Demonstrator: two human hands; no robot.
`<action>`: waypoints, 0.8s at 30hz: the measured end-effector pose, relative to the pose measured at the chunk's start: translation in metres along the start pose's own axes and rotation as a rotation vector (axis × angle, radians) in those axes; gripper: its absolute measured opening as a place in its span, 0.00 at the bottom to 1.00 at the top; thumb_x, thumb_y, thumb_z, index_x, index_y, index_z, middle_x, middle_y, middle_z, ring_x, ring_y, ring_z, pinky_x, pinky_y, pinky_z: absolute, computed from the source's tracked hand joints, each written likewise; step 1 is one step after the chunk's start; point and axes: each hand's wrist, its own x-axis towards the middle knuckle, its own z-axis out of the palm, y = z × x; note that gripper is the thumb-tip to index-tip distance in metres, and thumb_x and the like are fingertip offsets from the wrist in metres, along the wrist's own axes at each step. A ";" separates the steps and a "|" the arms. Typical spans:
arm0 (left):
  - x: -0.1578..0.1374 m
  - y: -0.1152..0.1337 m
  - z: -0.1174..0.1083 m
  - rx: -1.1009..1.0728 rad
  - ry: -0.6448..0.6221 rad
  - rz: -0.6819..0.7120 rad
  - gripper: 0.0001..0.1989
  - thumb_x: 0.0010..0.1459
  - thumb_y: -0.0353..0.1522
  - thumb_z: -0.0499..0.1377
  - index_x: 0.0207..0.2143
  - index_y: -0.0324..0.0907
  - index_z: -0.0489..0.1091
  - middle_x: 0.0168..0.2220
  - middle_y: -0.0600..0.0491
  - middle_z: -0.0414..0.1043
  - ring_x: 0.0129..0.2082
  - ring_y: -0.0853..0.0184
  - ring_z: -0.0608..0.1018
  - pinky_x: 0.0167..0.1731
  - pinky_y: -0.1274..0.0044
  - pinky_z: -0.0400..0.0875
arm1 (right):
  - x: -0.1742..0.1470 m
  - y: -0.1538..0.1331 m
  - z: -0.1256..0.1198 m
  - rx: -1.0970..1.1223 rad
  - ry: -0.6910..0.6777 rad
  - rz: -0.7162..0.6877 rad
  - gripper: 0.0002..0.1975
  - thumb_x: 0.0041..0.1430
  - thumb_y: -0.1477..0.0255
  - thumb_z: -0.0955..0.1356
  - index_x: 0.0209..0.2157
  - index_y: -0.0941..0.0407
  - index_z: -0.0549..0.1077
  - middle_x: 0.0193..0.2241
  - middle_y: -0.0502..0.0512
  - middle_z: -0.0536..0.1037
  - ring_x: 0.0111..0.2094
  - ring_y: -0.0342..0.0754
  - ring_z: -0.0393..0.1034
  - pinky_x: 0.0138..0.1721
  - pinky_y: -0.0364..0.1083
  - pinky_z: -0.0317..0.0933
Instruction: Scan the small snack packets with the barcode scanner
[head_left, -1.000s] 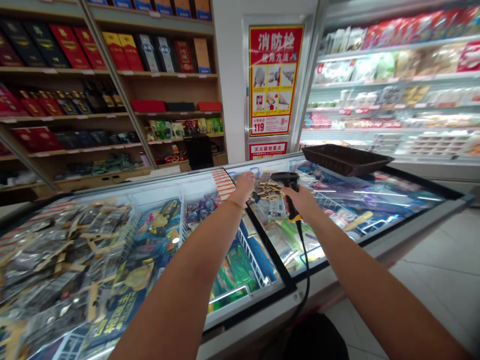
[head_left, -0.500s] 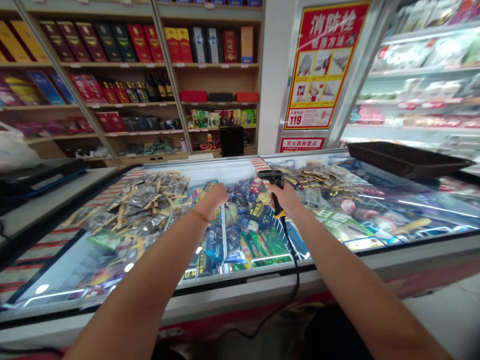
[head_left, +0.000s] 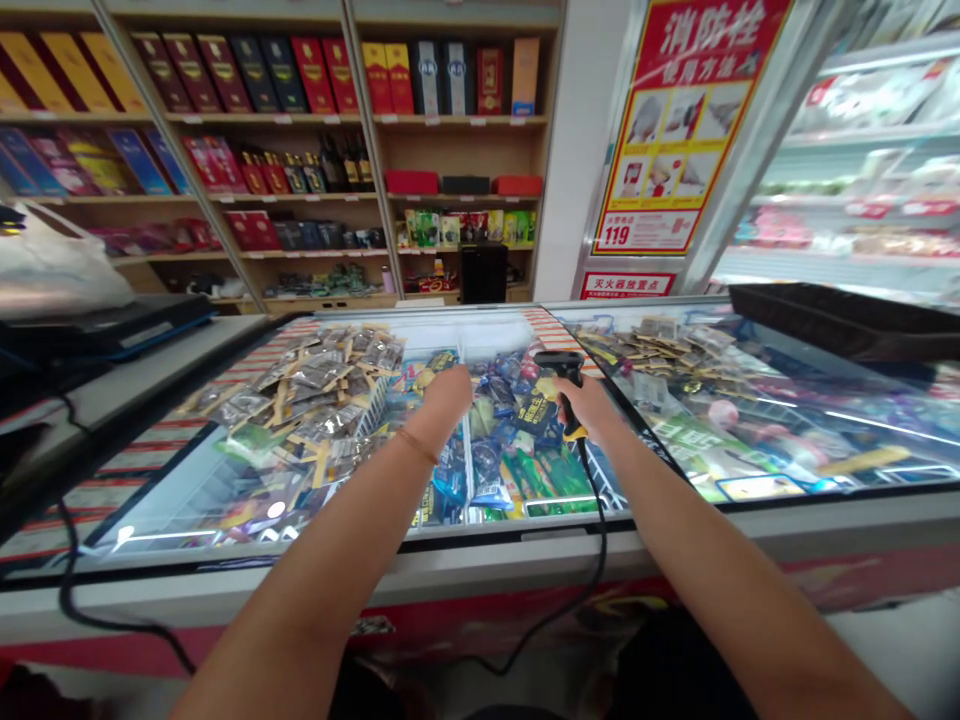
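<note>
One scanner point(head_left: 571, 368), head up, in the right hand point(head_left: 591, 405), fingers wrapped round its grip, above the freezer point(head_left: 457, 570). One left hand point(head_left: 451, 390), near it, fingers curled; contents, if any, cannot be told. One cord point(head_left: 602, 540), hanging from the grip. Change within the second: view swung left, scanner lined up with middle packs point(head_left: 541, 475) instead of those further right; work apparently shifted leftward.

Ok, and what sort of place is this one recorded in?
Most likely a small grocery or convenience store: a glass-topped display chest, probably a freezer, full of packets; shelves lined with boxes and bottles; and what looks like a barcode scanner in the right hand.
</note>
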 end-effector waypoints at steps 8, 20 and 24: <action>0.001 0.017 0.027 0.282 0.012 -0.071 0.16 0.58 0.40 0.61 0.41 0.36 0.74 0.50 0.26 0.70 0.57 0.36 0.70 0.53 0.49 0.62 | 0.003 0.004 -0.003 0.013 -0.038 -0.005 0.11 0.54 0.66 0.71 0.31 0.55 0.64 0.16 0.44 0.69 0.11 0.42 0.64 0.14 0.41 0.56; 0.001 0.017 0.031 -0.021 0.010 -0.047 0.17 0.59 0.41 0.63 0.44 0.39 0.67 0.42 0.37 0.75 0.49 0.48 0.76 0.51 0.63 0.67 | -0.002 0.002 -0.002 0.006 -0.067 -0.029 0.12 0.53 0.65 0.71 0.31 0.55 0.65 0.18 0.44 0.69 0.12 0.42 0.64 0.14 0.41 0.57; 0.014 0.005 0.037 -0.468 0.146 -0.104 0.13 0.59 0.30 0.61 0.46 0.40 0.65 0.39 0.46 0.75 0.41 0.59 0.79 0.46 0.70 0.70 | -0.007 0.001 0.001 -0.025 -0.099 -0.049 0.12 0.54 0.65 0.71 0.32 0.55 0.65 0.18 0.44 0.69 0.12 0.42 0.64 0.14 0.42 0.59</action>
